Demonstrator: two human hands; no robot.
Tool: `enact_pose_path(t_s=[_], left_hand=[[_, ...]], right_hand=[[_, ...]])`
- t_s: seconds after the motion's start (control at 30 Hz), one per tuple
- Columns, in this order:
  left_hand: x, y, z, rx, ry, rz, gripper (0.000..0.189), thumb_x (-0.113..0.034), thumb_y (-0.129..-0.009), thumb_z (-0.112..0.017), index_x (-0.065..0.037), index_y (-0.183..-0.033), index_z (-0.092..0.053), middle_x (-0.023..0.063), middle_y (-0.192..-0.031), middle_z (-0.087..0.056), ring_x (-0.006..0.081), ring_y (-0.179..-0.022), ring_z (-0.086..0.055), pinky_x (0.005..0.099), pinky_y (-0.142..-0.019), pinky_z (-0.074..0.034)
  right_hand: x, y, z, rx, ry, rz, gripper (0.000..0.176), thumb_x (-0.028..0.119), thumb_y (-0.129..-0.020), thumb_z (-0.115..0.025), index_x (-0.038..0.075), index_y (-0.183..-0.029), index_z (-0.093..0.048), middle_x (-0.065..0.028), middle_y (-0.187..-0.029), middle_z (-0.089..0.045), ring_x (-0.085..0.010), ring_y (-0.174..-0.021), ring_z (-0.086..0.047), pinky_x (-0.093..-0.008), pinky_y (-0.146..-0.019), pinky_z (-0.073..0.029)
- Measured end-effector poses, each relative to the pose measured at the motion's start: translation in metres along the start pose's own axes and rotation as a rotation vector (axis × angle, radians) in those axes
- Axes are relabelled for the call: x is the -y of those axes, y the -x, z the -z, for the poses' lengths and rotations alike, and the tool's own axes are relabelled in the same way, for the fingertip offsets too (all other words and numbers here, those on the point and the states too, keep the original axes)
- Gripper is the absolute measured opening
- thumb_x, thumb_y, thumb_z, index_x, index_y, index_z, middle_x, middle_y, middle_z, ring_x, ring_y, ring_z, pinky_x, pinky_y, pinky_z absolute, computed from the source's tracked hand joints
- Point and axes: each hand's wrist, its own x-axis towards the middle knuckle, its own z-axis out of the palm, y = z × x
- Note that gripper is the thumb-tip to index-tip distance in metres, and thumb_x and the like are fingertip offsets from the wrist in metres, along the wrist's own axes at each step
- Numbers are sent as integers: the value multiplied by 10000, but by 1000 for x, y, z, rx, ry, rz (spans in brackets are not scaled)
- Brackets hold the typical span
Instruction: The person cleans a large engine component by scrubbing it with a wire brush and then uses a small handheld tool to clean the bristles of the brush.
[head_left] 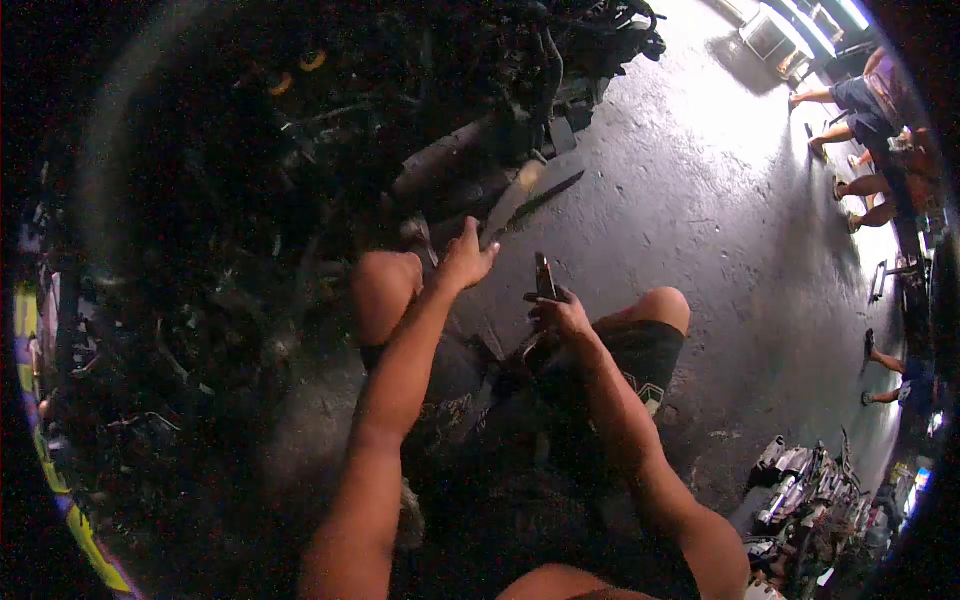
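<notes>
My left hand (468, 262) is closed around the near end of a long, flat grey piece (508, 207), which slants up and away to the right and widens toward its far end. Between my knees, my right hand (562, 312) grips a short, slim hand tool (543, 275) with a metallic shine, pointing away from me. A gap of floor separates the tool from the flat piece. Just beyond the left hand lies a dark heap of metal parts (455, 150), and the far end of the flat piece overlaps it in this view.
The grey floor (690, 190) stretches ahead and to the right. A pile of metal parts (805, 500) lies at the lower right. Several people (870, 110) are along the right side, near a light-coloured box-shaped unit (772, 40). Deep shadow covers the left side.
</notes>
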Motion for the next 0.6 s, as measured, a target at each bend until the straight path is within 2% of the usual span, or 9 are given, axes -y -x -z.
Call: enact_pose_path(t_s=[0.03,0.07,0.13,0.23,0.27,0.33,0.47,0.57,0.6], left_hand=[[5,-4,-4,-65,53,-3,697,-418,-840,-573,-29,-1357,-314,265,-1249,-479,380,-1115,-513,411,-937,-404],[11,-8,-7,-60,53,3,697,-418,-840,-573,-29,-1357,-314,265,-1249,-479,380,-1115,-513,411,-937,-404],[2,-7,7,97,214,135,745,-464,-829,-571,0,-1352,-312,255,-1260,-474,367,-1117,-514,400,-943,-395],[-19,0,35,331,378,82,660,-408,-831,-551,72,-1256,-395,294,-1140,-537,388,-1082,-530,425,-926,-400],[-16,1,28,331,380,87,660,-408,-831,-551,72,-1256,-395,294,-1140,-537,388,-1082,-530,425,-926,-400],[-9,1,9,-42,170,16,580,-393,-834,-549,34,-1217,-466,266,-1032,-594,380,-1026,-562,425,-895,-415],[-6,-3,5,12,239,83,526,-387,-834,-547,19,-1167,-518,243,-972,-618,396,-989,-569,437,-869,-424],[4,-14,1,203,178,38,598,-434,-843,-559,41,-1199,-486,255,-1116,-566,360,-1070,-541,420,-908,-410],[0,-11,3,183,98,-3,572,-415,-849,-555,25,-1207,-486,264,-1126,-556,370,-1076,-534,423,-912,-410]], right_hand=[[5,3,-2,-5,-75,95,412,160,-866,-577,-11,-1201,-411,-154,-946,-635,-225,-682,-614,-350,-577,-505],[8,6,-6,-6,-76,87,412,160,-866,-577,-11,-1201,-411,-154,-946,-635,-225,-682,-614,-350,-577,-505],[9,7,-9,-25,-289,158,370,157,-883,-556,-14,-1178,-413,-178,-986,-626,-229,-700,-627,-343,-582,-517],[6,1,0,-12,-169,201,337,198,-885,-571,-9,-1120,-448,-167,-947,-634,-228,-684,-629,-339,-574,-513],[3,-1,3,-11,-168,196,337,198,-885,-571,-9,-1120,-448,-167,-947,-634,-228,-684,-629,-339,-574,-513],[19,10,-3,-138,-180,246,291,232,-891,-570,5,-1052,-487,-137,-870,-639,-201,-634,-617,-312,-555,-501],[32,19,-9,-247,-86,270,258,256,-892,-571,22,-982,-511,-102,-791,-624,-162,-578,-584,-284,-523,-473],[36,25,-18,-283,-197,259,206,226,-897,-562,41,-976,-516,-77,-764,-610,-118,-559,-551,-252,-498,-436],[17,13,-12,-376,82,341,184,192,-893,-559,43,-990,-513,-72,-773,-609,-119,-587,-550,-253,-526,-438]])
